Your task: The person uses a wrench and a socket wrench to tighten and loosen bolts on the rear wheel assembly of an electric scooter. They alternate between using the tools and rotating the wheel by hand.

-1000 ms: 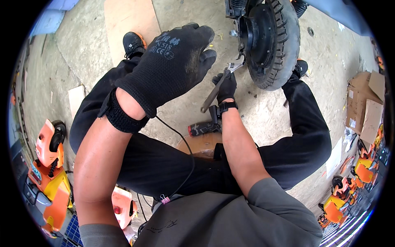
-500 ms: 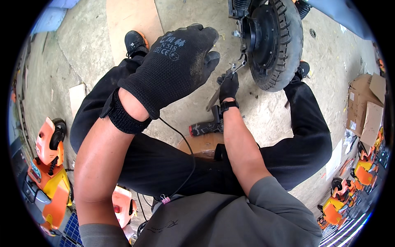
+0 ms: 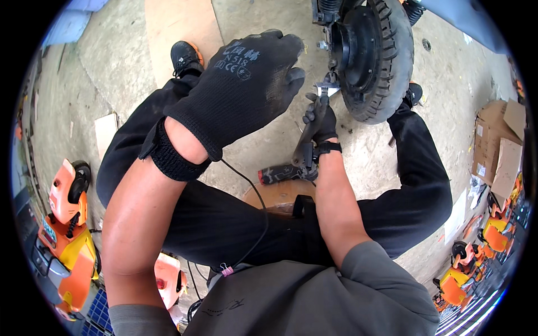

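While the fingers of the right hand (image 3: 324, 122) wrap an adjustable wrench (image 3: 311, 130), its head sits just beside the lower left edge of the wheel (image 3: 370, 61); contact is unclear. The step seems to be seating the wrench, the next move probably needing a snug fit. The right arm (image 3: 342, 190) reaches forward; the left hand (image 3: 241, 89) hovers, fingers curled, palm hidden, grip uncertain.

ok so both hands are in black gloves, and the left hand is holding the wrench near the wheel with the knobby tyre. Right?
Wrong hand: the head view shows the wrench in the right hand, not the left hand. The rest stands: both hands are in black gloves, and the wrench is near the wheel with the knobby tyre.
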{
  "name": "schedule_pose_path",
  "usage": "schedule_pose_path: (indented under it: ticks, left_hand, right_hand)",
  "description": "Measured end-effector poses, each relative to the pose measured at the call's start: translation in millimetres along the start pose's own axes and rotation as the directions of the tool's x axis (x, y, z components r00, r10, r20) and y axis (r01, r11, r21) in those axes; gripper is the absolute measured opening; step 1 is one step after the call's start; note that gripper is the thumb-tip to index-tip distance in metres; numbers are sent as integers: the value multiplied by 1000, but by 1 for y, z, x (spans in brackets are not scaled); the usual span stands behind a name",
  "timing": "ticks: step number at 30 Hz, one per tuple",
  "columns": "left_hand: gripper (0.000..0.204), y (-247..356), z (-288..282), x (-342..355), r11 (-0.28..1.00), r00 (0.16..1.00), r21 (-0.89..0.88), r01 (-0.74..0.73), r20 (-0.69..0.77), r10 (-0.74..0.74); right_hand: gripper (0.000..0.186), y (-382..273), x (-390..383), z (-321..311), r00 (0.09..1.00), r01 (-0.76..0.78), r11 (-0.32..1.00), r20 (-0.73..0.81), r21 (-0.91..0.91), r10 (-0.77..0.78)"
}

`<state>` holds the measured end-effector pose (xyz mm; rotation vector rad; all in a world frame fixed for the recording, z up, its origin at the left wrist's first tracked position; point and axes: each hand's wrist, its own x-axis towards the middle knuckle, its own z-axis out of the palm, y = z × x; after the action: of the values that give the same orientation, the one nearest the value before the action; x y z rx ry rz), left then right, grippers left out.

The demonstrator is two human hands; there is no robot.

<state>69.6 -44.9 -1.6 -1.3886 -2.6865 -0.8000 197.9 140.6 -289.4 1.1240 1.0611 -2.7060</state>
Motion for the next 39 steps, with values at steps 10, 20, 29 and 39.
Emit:
schedule_pose_path:
  ticks: [10, 20, 29, 39]
  left_hand:
    - [29, 4, 5, 5, 998, 1000, 68, 4, -18, -3]
    - [30, 0, 8, 4, 998, 1000, 55, -28, -4, 28]
    - [30, -3, 9, 7, 999, 998, 11, -40, -38, 40]
    - [31, 2, 5, 6, 998, 998, 43, -52, -37, 54]
  right_hand:
    - [53, -19, -1, -16, 966, -218, 970, 162, 106, 199]
    - [49, 2, -10, -16, 951, -307, 951, -14, 24, 308]
    - [44, 50, -6, -15, 983, -148, 982, -129, -118, 132]
    - [31, 22, -1, 8, 928, 80, 938, -319, -339, -194]
